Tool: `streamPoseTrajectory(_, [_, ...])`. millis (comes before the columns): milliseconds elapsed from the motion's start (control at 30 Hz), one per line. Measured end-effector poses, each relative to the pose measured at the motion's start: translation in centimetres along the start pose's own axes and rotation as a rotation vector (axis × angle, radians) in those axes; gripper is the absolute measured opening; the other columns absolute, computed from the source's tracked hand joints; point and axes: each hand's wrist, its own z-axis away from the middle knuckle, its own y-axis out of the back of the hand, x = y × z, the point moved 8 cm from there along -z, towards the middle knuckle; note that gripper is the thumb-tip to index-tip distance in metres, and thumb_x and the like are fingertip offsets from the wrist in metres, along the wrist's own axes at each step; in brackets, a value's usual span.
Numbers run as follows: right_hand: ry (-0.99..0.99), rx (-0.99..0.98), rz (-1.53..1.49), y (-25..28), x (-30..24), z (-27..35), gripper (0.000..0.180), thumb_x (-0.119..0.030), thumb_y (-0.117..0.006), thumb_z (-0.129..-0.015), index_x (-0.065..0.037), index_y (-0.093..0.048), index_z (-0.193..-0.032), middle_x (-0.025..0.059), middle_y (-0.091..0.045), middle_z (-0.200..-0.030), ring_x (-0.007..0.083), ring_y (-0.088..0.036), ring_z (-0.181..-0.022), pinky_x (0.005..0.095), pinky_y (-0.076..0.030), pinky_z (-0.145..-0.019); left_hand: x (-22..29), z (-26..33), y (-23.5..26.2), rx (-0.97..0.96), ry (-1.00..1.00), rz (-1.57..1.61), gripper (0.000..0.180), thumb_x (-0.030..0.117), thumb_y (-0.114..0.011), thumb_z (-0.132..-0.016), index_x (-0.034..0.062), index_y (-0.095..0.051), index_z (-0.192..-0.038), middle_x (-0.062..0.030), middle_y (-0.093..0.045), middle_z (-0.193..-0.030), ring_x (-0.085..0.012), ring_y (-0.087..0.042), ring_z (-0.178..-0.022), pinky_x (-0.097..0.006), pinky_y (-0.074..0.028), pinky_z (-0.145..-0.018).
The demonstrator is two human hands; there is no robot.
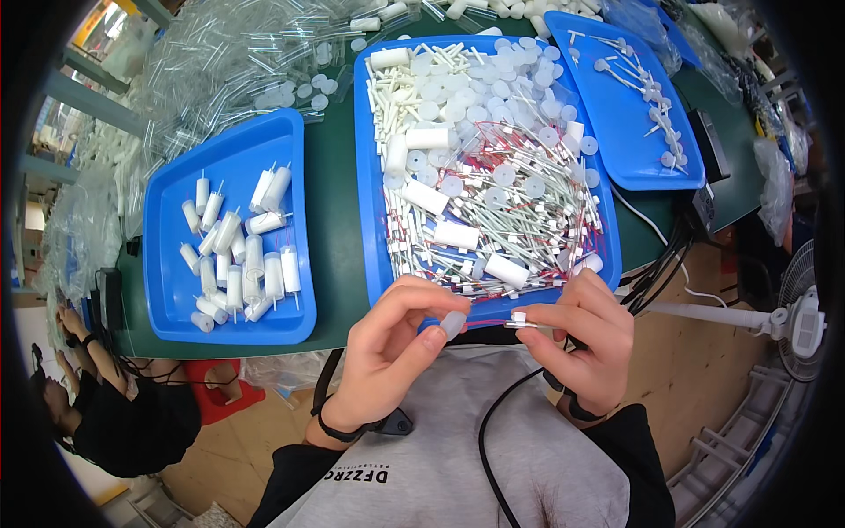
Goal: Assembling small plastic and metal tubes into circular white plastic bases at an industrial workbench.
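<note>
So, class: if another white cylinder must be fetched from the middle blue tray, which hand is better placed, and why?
Probably the right hand: it sits just below the middle tray edge, beside a white cylinder, though it pinches a thin pin. The left hand holds a translucent cap and lies farther off.

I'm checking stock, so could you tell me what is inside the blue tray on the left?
The left blue tray holds a loose cluster of white tubes, each with a thin pin sticking out of one end. Some lie across others, so those underneath are partly covered.
</note>
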Motion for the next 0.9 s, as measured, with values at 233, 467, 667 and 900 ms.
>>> streamPoseTrajectory(233, [0.037, 0.040, 0.056, 0.08, -0.26, 0.14, 0.028, -0.002, -0.080, -0.060, -0.004, -0.071, -0.087, 0.0015, -0.049, -0.063, 0.0174, -0.045, -0.056, 0.0299, -0.033, -0.051, 0.14, -0.26, 0.11, 0.015, -0.034, -0.022, 0.026, -0.004, -0.048, -0.092, -0.0065, -0.052, -0.118, -0.0125, -0.051, -0.113, -0.0187, -0.056, -0.100, -0.031, -0.044, -0.091])
streamPoseTrajectory(467, [0.017, 0.061, 0.063, 0.07, -0.05, 0.14, 0.026, 0.000, -0.078, -0.063, -0.004, -0.072, -0.088, 0.0014, -0.049, -0.063, 0.0159, -0.044, -0.058, 0.0293, -0.034, -0.054, -0.01, -0.48, 0.12, 0.041, -0.033, 0.009, 0.026, -0.006, -0.050, -0.091, -0.0067, -0.051, -0.118, -0.0113, -0.051, -0.110, -0.0189, -0.058, -0.100, -0.031, -0.046, -0.089])
streamPoseTrajectory(667, [0.089, 0.056, 0.062, -0.24, -0.09, 0.23, 0.029, -0.002, -0.081, -0.059, -0.004, -0.072, -0.086, 0.0015, -0.050, -0.064, 0.0170, -0.045, -0.059, 0.0297, -0.032, -0.052, -0.16, -0.59, 0.41, 0.084, -0.034, 0.027, 0.027, -0.007, -0.053, -0.090, -0.0057, -0.050, -0.117, -0.0112, -0.052, -0.111, -0.0196, -0.060, -0.098, -0.032, -0.048, -0.087])
streamPoseTrajectory(900, [0.123, 0.027, 0.062, -0.53, -0.27, 0.16, 0.031, -0.004, -0.082, -0.058, -0.004, -0.072, -0.088, 0.0017, -0.050, -0.065, 0.0182, -0.045, -0.059, 0.0304, -0.032, -0.051, -0.25, -0.53, 0.50, 0.081, -0.048, 0.054, 0.027, -0.007, -0.053, -0.090, -0.0055, -0.050, -0.117, -0.0117, -0.051, -0.112, -0.0200, -0.060, -0.099, -0.032, -0.047, -0.088])
